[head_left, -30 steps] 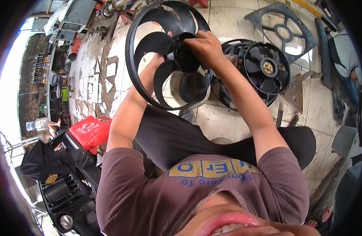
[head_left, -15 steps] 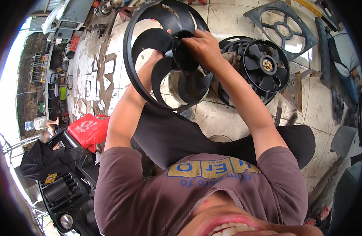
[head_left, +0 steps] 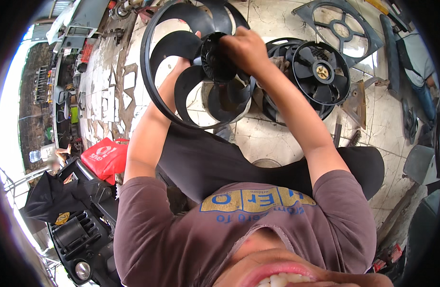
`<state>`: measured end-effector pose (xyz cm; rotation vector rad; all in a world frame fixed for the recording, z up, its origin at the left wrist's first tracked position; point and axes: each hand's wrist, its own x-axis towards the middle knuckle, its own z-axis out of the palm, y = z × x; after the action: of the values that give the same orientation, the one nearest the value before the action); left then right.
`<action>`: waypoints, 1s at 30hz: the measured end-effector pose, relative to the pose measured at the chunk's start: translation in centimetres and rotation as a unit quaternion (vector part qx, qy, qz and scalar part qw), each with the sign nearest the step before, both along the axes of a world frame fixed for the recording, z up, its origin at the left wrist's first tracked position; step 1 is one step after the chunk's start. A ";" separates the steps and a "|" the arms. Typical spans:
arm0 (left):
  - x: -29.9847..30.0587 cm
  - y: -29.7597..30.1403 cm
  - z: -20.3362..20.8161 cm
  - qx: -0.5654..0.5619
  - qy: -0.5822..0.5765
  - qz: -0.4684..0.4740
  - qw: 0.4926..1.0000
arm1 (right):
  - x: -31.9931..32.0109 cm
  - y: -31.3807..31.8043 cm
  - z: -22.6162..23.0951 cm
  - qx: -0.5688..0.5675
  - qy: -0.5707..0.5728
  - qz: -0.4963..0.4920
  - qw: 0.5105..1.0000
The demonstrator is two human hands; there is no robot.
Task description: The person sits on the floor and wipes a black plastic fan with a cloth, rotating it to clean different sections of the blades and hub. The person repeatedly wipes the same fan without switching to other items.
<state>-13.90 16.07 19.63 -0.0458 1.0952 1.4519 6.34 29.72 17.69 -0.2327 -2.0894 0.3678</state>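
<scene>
A large black radiator fan [head_left: 174, 47], with curved blades inside an outer ring, is held up tilted in front of me. My left hand [head_left: 182, 65] grips it from behind, near the hub [head_left: 212, 60]. Blades and hub hide most of its fingers; one fingertip shows above the hub. My right hand [head_left: 245, 49] is closed at the hub's right rim, knuckles up. Its fingertips point into the hub's open side, and I cannot see what they pinch. Through the gaps between the blades a pale round container [head_left: 209, 98] shows on the floor.
Right of the fan stands another fan assembly [head_left: 321, 71], with a square black shroud [head_left: 342, 31] beyond it. A rusty metal bracket [head_left: 357, 103] lies on the tiles. A red bag [head_left: 105, 158] rests at left above a black vehicle part [head_left: 76, 234]. Another person [head_left: 418, 60] is at far right.
The fan has shifted slightly left and up in view along with both hands. My right hand has turned a little at the hub, its knuckles now higher. The grip stays at the same place.
</scene>
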 end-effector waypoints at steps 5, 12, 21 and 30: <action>1.8 -0.7 2.0 0.010 -0.022 -0.051 0.998 | -0.5 -0.4 -0.3 -0.016 0.013 0.014 1.000; 0.5 -1.9 2.0 0.211 -0.031 -0.181 0.960 | 0.1 0.7 3.3 -0.138 0.151 0.047 0.978; 2.5 -2.1 4.5 0.187 -0.059 -0.116 0.974 | 2.4 1.1 7.1 -0.183 0.162 0.035 0.969; 3.6 -1.4 3.0 0.057 0.074 -0.023 0.995 | 0.1 -2.3 3.5 -0.067 0.136 0.042 0.988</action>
<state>-10.30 14.71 22.65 0.1699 1.1238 1.4928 6.41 27.41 21.17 -0.1647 -1.8114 0.5607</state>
